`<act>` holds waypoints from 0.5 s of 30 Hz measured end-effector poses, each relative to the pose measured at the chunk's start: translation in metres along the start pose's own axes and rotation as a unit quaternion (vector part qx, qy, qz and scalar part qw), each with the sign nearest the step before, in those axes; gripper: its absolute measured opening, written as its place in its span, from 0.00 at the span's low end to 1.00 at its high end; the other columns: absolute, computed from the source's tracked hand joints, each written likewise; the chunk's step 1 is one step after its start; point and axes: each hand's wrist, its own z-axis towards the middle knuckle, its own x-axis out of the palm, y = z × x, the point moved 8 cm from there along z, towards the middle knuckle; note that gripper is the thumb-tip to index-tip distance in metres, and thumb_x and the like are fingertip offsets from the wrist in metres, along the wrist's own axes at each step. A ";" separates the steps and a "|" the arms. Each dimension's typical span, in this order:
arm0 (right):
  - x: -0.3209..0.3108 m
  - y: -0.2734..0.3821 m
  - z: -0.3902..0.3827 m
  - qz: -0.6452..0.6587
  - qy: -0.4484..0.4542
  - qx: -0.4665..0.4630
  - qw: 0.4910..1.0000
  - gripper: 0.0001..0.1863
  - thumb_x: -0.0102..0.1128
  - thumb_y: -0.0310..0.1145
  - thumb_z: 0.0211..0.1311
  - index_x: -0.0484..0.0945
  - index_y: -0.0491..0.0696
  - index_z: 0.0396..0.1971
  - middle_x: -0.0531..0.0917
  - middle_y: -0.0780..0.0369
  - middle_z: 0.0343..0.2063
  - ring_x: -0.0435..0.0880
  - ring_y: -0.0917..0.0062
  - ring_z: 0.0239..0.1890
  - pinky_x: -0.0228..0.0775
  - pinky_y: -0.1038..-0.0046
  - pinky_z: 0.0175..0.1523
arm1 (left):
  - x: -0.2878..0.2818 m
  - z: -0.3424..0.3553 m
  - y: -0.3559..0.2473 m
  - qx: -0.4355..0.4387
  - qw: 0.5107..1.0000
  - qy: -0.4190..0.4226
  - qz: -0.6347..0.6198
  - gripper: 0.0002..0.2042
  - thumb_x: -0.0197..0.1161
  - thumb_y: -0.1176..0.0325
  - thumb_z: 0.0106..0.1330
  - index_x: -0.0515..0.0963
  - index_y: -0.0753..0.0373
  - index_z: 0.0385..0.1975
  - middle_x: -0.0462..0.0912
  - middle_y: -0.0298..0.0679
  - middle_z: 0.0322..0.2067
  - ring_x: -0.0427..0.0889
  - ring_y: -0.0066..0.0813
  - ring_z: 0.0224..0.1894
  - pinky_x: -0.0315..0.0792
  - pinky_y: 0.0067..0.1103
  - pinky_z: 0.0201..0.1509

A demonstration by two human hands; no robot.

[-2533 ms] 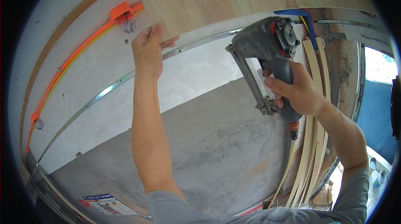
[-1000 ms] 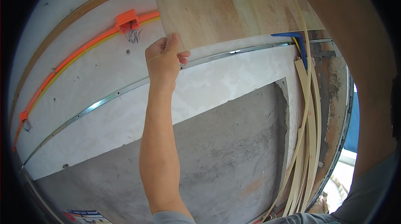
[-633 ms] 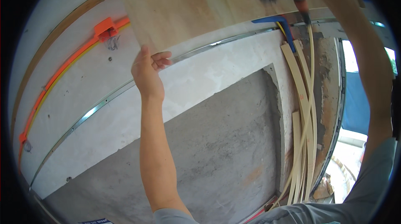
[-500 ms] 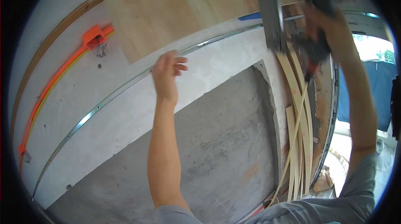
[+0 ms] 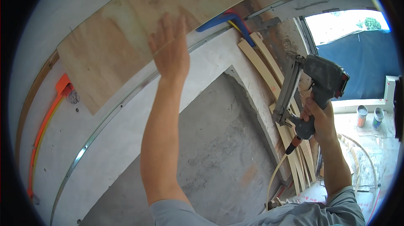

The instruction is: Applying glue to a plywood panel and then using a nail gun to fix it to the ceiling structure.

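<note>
A wide plywood sheet lies along the upper part of the wall. Against its lower edge my left hand is spread with the fingers stretched out over the wood, slightly blurred. On the right, my right hand grips a black pneumatic nail gun by its handle. The gun's long grey magazine slants down and left, apart from the plywood. A thin pale air hose runs from the orange-ended fitting under the grip toward my body.
Several pale wooden strips lean beside the grey recess. A metal channel crosses the white wall below the plywood. Orange conduit runs at left. A blue handle-like tool and two cans are at right.
My right hand has brought the nail gun down, away from the plywood. My left hand has gone from beside the sheet's lower edge onto it, fingers now spread. The view has shifted too.
</note>
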 end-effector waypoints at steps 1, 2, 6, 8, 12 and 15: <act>0.003 0.007 0.002 -0.014 0.011 -0.016 1.000 0.10 0.62 0.31 0.63 0.69 0.46 0.35 0.72 0.67 0.21 0.72 0.83 0.19 0.71 0.75 0.31 | -0.004 0.010 0.003 -0.001 1.000 -0.022 0.005 0.37 0.67 0.72 0.57 0.61 0.46 0.69 0.63 0.43 0.67 0.61 0.43 0.70 0.58 0.50 0.65; 0.006 0.013 0.004 -0.029 0.022 -0.032 0.999 0.10 0.63 0.30 0.62 0.69 0.46 0.35 0.72 0.67 0.21 0.73 0.83 0.20 0.71 0.75 0.32 | -0.004 0.019 0.005 0.001 1.000 -0.023 0.001 0.37 0.67 0.72 0.57 0.61 0.46 0.69 0.63 0.43 0.67 0.61 0.43 0.70 0.58 0.50 0.65; 0.035 0.029 0.021 -0.068 0.107 -0.025 0.992 0.12 0.64 0.30 0.62 0.68 0.45 0.36 0.73 0.66 0.22 0.74 0.82 0.20 0.75 0.73 0.32 | 0.004 0.036 0.011 -0.009 0.996 0.067 0.057 0.41 0.65 0.75 0.57 0.55 0.44 0.72 0.56 0.49 0.71 0.56 0.49 0.72 0.54 0.57 0.67; 0.058 0.044 0.033 -0.090 0.122 -0.017 0.988 0.11 0.64 0.30 0.62 0.69 0.44 0.35 0.74 0.65 0.20 0.75 0.82 0.20 0.77 0.73 0.32 | 0.006 0.037 0.016 -0.016 0.994 0.094 0.045 0.43 0.65 0.75 0.56 0.53 0.44 0.73 0.55 0.51 0.71 0.55 0.51 0.72 0.54 0.59 0.67; 0.114 0.061 0.060 -0.219 0.192 -0.012 0.957 0.13 0.62 0.30 0.62 0.66 0.46 0.37 0.73 0.66 0.18 0.74 0.83 0.20 0.74 0.73 0.32 | 0.008 0.040 0.013 0.016 0.994 0.093 0.056 0.41 0.63 0.75 0.57 0.53 0.45 0.71 0.58 0.55 0.69 0.58 0.55 0.71 0.57 0.60 0.64; 0.149 0.065 0.079 -0.265 0.225 -0.030 0.937 0.13 0.62 0.33 0.63 0.66 0.46 0.35 0.73 0.66 0.16 0.75 0.82 0.19 0.75 0.73 0.32 | 0.009 0.041 0.013 0.026 0.994 0.084 0.060 0.40 0.62 0.74 0.57 0.54 0.46 0.71 0.59 0.56 0.69 0.59 0.56 0.70 0.59 0.60 0.63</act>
